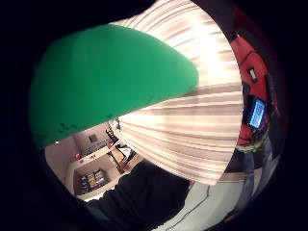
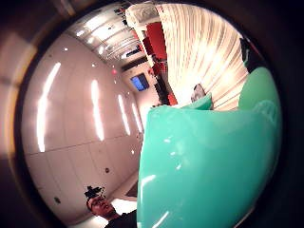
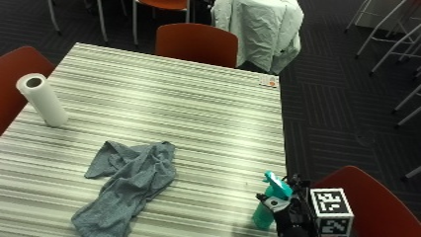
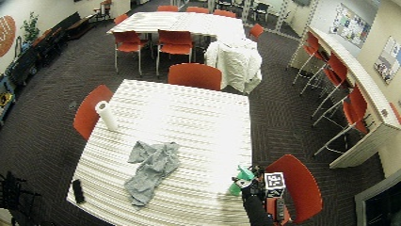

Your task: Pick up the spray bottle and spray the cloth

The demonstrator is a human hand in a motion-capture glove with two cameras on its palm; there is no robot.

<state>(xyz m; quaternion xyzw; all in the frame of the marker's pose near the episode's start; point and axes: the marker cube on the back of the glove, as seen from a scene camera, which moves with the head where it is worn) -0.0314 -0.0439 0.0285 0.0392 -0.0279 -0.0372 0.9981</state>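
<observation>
A teal spray bottle (image 3: pixel 267 210) stands upright near the striped table's (image 3: pixel 178 103) front right edge, nozzle head (image 3: pixel 277 184) on top. My gloved right hand (image 3: pixel 289 213) comes in from beyond the table's edge and grips the bottle by its neck and body. I cannot tell whether its base still touches the table. The bottle fills much of both palm views (image 1: pixel 110 82) (image 2: pixel 204 166), with the striped table (image 1: pixel 192 130) behind it. A crumpled grey-blue cloth (image 3: pixel 131 180) lies on the table well to the bottle's left. In the wide view the bottle (image 4: pixel 239 180) and cloth (image 4: pixel 152 167) sit the same way.
A paper towel roll (image 3: pixel 41 99) stands at the table's left side. A small card (image 3: pixel 268 81) lies at the far right corner. Red chairs stand at the far side (image 3: pixel 197 44) and beside my hand (image 3: pixel 371 195). A dark flat object (image 4: pixel 78 190) lies near the front left corner.
</observation>
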